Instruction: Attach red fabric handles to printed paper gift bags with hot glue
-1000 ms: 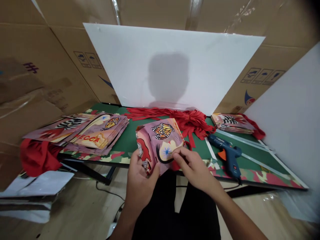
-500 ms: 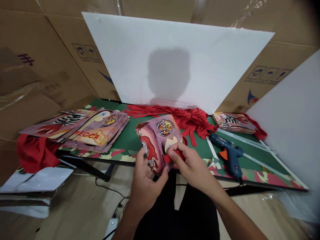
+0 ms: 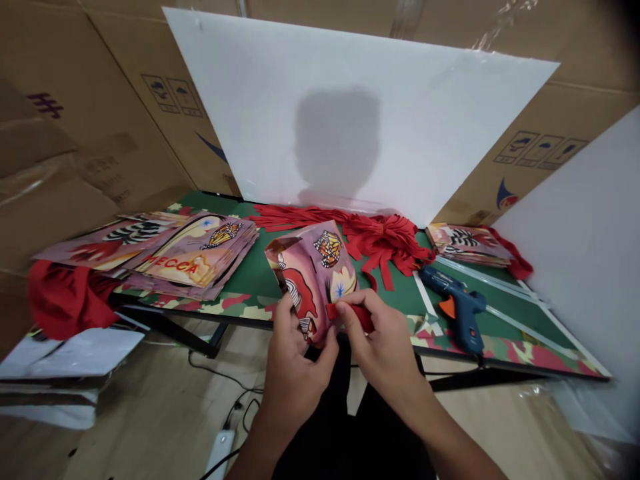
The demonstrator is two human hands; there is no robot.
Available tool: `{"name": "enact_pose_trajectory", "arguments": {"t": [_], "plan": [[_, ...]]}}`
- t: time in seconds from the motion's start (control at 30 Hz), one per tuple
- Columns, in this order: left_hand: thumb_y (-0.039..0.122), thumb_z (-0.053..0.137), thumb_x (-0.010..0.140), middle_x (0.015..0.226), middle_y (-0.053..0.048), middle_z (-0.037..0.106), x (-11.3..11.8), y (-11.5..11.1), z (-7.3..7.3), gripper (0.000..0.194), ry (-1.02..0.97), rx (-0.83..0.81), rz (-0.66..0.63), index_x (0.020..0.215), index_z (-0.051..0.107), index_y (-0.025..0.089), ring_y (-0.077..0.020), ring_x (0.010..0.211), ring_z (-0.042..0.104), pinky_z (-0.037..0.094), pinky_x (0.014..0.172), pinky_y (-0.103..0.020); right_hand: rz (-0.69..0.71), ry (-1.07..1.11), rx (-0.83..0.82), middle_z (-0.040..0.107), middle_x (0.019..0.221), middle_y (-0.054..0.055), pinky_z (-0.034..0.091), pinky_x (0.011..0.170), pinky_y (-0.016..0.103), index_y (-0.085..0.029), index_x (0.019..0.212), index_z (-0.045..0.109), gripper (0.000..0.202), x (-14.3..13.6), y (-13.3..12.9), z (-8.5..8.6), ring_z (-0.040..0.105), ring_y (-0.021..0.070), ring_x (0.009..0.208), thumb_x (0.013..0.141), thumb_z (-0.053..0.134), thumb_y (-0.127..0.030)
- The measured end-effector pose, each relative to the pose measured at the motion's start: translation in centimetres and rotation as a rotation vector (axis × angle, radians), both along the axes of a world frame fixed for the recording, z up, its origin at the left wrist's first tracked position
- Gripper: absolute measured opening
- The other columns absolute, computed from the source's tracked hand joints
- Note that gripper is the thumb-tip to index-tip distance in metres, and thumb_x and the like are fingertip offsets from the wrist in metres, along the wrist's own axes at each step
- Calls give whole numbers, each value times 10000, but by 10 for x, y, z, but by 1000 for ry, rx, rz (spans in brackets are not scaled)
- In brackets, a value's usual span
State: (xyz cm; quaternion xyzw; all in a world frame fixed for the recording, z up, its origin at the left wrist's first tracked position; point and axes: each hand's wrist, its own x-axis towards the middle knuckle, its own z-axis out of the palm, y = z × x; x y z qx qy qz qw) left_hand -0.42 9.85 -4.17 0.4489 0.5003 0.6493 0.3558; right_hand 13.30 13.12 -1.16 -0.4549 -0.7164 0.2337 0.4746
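My left hand (image 3: 300,363) is closed around the lower end of a printed paper bag (image 3: 315,267), with its thumb on the near side. The bag is opened out, tilted, and patterned with a butterfly and a red shape; its mouth faces up and left. A red ribbon (image 3: 361,316) is pinched between the thumb and fingers of my right hand (image 3: 377,333). The ribbon's end lies against the bag's side panel, at what looks like a slit; whether it passes through is hidden by my fingers.
Flat printed bags (image 3: 200,257) are stacked at the left, near red cloth (image 3: 70,300). A bundle of red ribbons (image 3: 385,233) lies behind my hands. On the right are a glue gun (image 3: 457,307), clear glue sticks (image 3: 500,280) and another bag stack (image 3: 467,245). A white board (image 3: 250,100) stands behind.
The bag has turned slightly and shifted a little left, showing more of its mouth. My right hand keeps its pinch on the ribbon at the bag's side. The view has tilted slightly.
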Motion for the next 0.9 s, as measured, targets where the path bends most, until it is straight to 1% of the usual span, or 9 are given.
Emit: {"name": "enact_pose_trajectory", "arguments": {"t": [0.1, 0.23, 0.47, 0.57, 0.7, 0.9], "plan": [[245, 837, 820, 1214, -94, 783, -1, 0, 0, 723, 13, -4, 12, 1437, 459, 250, -225, 1049, 825, 690, 895, -299, -28, 4, 16, 813, 914, 31, 543, 715, 319, -271, 1002, 735, 151, -4, -3, -1, 765, 226, 792, 1077, 626, -344], [248, 835, 821, 1176, -85, 783, -2, 0, -1, 715, 44, 0, 34, 1428, 458, 245, -221, 1020, 827, 691, 856, -281, -51, -12, 34, 813, 923, 37, 548, 743, 335, -279, 987, 733, 163, -6, -5, -4, 766, 232, 799, 1083, 619, -346], [260, 798, 881, 1200, -96, 794, 2, -1, -4, 699, 158, 37, 48, 1488, 452, 236, -211, 1008, 830, 685, 874, -282, -74, -24, 78, 817, 932, 25, 537, 734, 316, -272, 1008, 733, 126, -2, -10, -5, 755, 216, 787, 1085, 635, -289], [284, 801, 889, 1222, -103, 798, 2, -2, -7, 709, 198, 32, 57, 1501, 446, 236, -217, 1016, 833, 690, 878, -292, -88, -53, 110, 818, 946, 26, 541, 750, 322, -272, 1019, 733, 126, -2, -12, -5, 752, 219, 803, 1090, 630, -274], [290, 771, 896, 1230, -103, 804, 2, -2, -8, 709, 258, 37, 80, 1517, 433, 228, -222, 1035, 838, 696, 854, -290, -104, -100, 175, 821, 976, 20, 522, 794, 334, -254, 1024, 726, 135, -2, -15, -5, 737, 214, 814, 1100, 622, -214], [289, 740, 926, 1271, -119, 805, 4, -2, -9, 687, 319, 69, 86, 1528, 416, 227, -223, 1091, 836, 697, 866, -282, -69, -117, 201, 816, 990, 8, 508, 817, 320, -228, 1066, 726, 99, -1, -18, -3, 756, 206, 881, 1082, 656, -160]]}}
